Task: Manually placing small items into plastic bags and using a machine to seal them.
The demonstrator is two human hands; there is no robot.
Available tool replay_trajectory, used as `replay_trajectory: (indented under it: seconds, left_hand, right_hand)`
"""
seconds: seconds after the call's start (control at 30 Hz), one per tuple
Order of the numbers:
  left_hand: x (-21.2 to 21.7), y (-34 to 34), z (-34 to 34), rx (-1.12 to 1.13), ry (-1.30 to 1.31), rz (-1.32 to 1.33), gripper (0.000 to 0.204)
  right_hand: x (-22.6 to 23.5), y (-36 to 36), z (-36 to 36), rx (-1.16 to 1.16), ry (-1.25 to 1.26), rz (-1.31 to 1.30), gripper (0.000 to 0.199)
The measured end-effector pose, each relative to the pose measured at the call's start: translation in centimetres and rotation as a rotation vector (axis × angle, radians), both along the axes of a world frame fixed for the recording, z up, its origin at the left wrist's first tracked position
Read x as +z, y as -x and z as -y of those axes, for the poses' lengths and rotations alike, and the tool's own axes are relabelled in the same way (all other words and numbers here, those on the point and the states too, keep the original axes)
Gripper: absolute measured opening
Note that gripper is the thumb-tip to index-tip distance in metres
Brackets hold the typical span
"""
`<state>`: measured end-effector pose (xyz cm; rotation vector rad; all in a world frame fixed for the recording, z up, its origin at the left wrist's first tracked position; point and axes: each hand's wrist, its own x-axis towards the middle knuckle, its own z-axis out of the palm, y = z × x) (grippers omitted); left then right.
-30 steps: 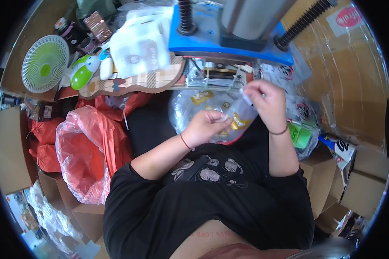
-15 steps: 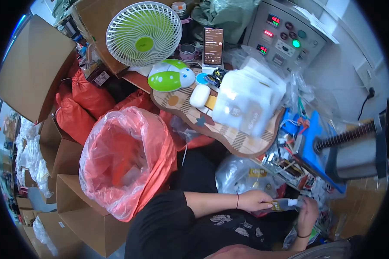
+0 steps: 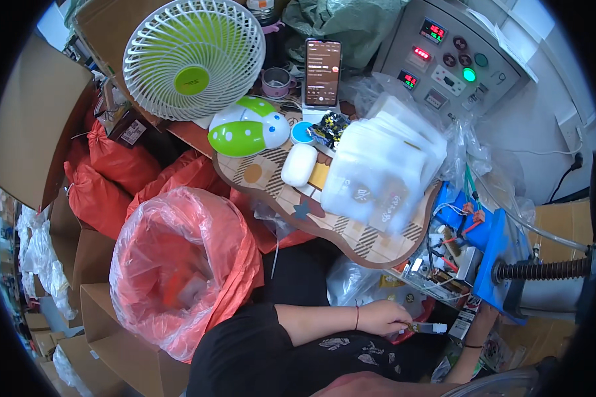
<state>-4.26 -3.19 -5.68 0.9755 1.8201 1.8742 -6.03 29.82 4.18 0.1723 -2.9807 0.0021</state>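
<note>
My left hand (image 3: 385,317) is closed on a small clear spout pouch (image 3: 420,327), held low in front of my body. At the pouch's right end sits a white cap (image 3: 439,327). My right hand (image 3: 485,325) is apart from the pouch, reaching up beside the blue machine (image 3: 493,255) at the right. The machine's edge hides its fingers, so what they touch does not show. Beyond my left hand, more clear bags (image 3: 357,281) lie under the table edge. A pile of flat translucent pouches (image 3: 377,169) rests on the wavy-edged tabletop (image 3: 258,173).
A bin lined with red plastic (image 3: 238,245) stands left of my arm, near tied red bags (image 3: 112,159) and cardboard boxes (image 3: 122,344). On the table are a white-green fan (image 3: 195,73), a phone (image 3: 322,73) and a beetle-shaped case (image 3: 248,126). A control box (image 3: 437,89) stands behind.
My right hand has left the pouch's cap end and moved up and right behind the machine's edge. The left hand still holds the pouch. The whole view has shifted slightly.
</note>
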Motion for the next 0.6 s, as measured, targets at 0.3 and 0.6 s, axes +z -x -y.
replay_trajectory:
  seconds: [0.3,0.6]
  left_hand:
    - [-0.6,-1.4,-2.2,0.019,0.073,0.107,0.018]
    - [3.1,-3.2,-2.5,0.010,-0.001,0.689,0.025]
  right_hand:
    - [1.0,0.2,-0.3,0.055,-0.038,0.007,0.039]
    - [-1.0,0.2,-1.7,0.087,0.294,-0.374,0.023]
